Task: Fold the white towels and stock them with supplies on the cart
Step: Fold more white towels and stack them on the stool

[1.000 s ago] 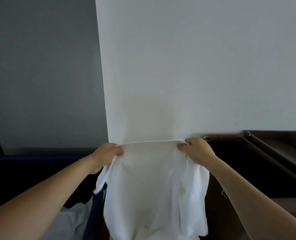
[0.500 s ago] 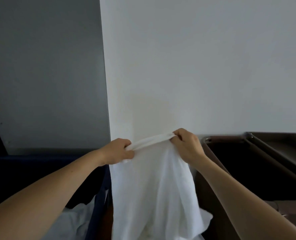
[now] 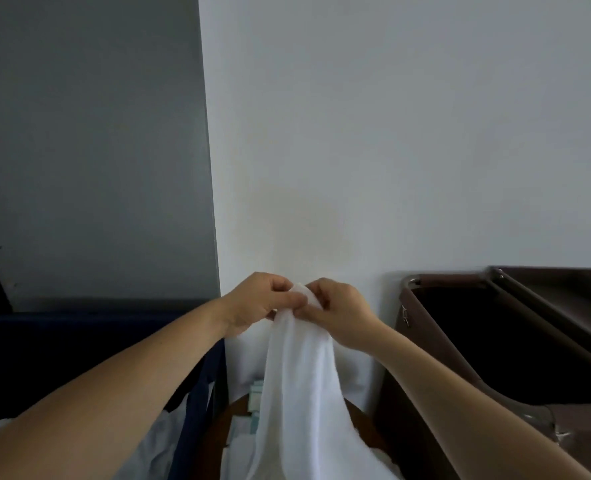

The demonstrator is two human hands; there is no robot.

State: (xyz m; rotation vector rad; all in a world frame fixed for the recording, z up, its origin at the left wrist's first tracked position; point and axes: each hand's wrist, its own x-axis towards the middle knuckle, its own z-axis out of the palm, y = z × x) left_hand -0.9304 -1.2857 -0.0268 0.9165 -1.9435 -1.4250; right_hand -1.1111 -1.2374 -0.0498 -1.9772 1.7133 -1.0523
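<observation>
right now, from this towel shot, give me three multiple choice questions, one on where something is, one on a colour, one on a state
1. Where is the brown bin relative to the hanging towel?
A. on the person's left
B. on the person's right
C. directly under it

2. What colour is the towel?
A. white
B. dark blue
C. brown

3. What are the left hand and right hand doing?
A. both rest flat on a shelf
B. only the left hand holds the towel
C. both pinch the towel's top, close together

Answers: 1 B, the bin stands on the right-hand side of the towel. 2 A, the cloth is plain white. 3 C, the fingers of both hands meet on the bunched top while the rest of the towel hangs down.
</observation>
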